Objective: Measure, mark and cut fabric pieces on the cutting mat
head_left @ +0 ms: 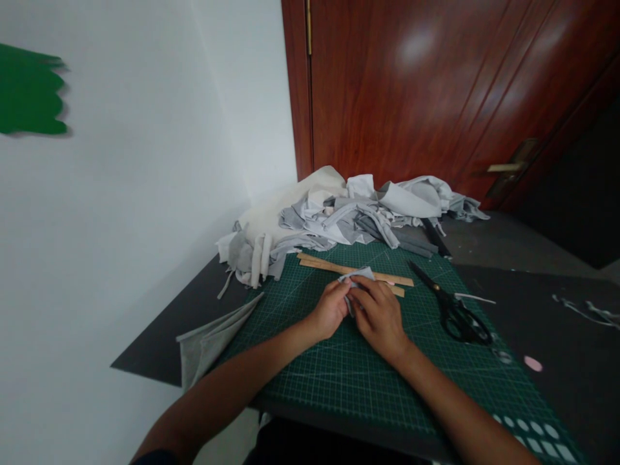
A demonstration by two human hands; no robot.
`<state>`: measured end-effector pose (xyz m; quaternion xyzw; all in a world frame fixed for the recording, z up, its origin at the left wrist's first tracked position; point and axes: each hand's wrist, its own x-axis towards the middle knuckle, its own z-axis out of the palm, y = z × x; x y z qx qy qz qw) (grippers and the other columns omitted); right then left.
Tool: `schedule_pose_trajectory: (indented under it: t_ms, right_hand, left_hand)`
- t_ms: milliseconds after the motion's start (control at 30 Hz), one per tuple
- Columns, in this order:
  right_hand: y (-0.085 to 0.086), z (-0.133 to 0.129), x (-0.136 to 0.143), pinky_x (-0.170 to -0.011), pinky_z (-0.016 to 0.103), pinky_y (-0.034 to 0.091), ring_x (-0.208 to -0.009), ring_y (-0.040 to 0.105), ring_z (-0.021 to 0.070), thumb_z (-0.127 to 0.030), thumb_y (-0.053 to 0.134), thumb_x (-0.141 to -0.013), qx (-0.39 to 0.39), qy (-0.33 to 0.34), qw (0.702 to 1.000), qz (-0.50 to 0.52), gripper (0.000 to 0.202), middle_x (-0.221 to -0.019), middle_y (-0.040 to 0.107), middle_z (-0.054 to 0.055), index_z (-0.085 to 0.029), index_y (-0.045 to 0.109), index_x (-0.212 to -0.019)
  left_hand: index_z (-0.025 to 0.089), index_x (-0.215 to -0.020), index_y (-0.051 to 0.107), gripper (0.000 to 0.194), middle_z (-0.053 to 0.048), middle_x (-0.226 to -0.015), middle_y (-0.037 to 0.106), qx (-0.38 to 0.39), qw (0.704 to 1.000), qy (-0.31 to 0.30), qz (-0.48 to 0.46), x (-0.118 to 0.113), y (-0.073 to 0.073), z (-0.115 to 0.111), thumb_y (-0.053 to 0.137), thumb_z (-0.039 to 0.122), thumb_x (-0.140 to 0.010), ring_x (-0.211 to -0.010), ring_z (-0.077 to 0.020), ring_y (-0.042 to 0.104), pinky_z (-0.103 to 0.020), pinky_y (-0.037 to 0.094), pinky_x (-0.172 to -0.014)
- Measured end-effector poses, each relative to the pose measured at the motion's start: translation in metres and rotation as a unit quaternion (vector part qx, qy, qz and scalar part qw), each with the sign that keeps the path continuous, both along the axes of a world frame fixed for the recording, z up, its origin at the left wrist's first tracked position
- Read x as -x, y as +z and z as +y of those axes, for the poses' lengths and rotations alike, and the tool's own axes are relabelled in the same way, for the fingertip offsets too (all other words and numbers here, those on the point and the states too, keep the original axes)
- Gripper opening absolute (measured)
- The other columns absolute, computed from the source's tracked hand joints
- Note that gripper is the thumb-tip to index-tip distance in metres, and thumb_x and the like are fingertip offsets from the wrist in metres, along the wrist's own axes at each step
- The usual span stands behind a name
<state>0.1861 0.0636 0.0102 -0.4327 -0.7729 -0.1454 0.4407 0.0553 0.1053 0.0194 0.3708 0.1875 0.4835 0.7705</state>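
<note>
Both my hands meet over the middle of the green cutting mat, gripping a small folded piece of grey fabric (364,272). My left hand (331,310) pinches its left side, thumb on top. From the right, my right hand (378,315) has its fingers closed over the same piece, hiding much of it. Just beyond the hands lie wooden rulers (320,263), partly covered by the fabric and fingers. Black-handled scissors (453,310) rest to the right, blades pointing away and to the left.
Grey and white fabric scraps (339,216) are heaped at the back against the wooden door (411,97). A folded grey cloth (208,345) lies at the left edge of the cutting mat (349,374). A pink oval piece (533,363) sits on the dark table at right.
</note>
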Motion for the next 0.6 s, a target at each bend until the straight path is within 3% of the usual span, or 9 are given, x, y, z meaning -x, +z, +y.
schedule_pose_trajectory:
  t_ms: [300,500,600]
  right_hand:
    - [-0.0003,-0.0006,-0.0012,-0.083,0.046,0.050,-0.103,0.062,0.0306,-0.012,0.051,-0.096,0.004,-0.023,0.997,-0.075,0.032,-0.126,0.070,0.015,-0.019,0.067,-0.122]
    - [0.0007,-0.0009,0.0017,-0.080,0.045,0.049,-0.103,0.062,0.0314,-0.015,0.054,-0.094,0.005,-0.029,0.992,-0.120,0.030,-0.131,0.069,0.016,-0.017,0.070,-0.120]
    - [0.0025,-0.0013,0.0035,-0.081,0.043,0.049,-0.101,0.065,0.0299,-0.027,0.060,-0.096,0.017,-0.034,0.996,-0.079,0.024,-0.124,0.072,0.015,-0.018,0.071,-0.116]
  left_hand:
    - [0.014,-0.094,0.076,0.044,-0.007,-0.090,0.076,-0.012,1.000,0.016,0.015,-0.0005,0.0044,0.0001,0.090,0.048,-0.071,-0.092,-0.0216,0.072,-0.030,0.053,-0.087]
    - [0.013,-0.096,0.076,0.053,-0.009,-0.091,0.076,-0.026,0.997,0.048,0.052,-0.0007,-0.0019,0.0031,0.087,0.059,-0.071,-0.088,-0.0214,0.071,-0.029,0.053,-0.079]
    - [0.013,-0.093,0.075,0.056,-0.007,-0.085,0.074,-0.044,0.990,0.090,0.099,0.0028,-0.0054,0.0087,0.082,0.065,-0.074,-0.079,-0.0179,0.068,-0.026,0.051,-0.071]
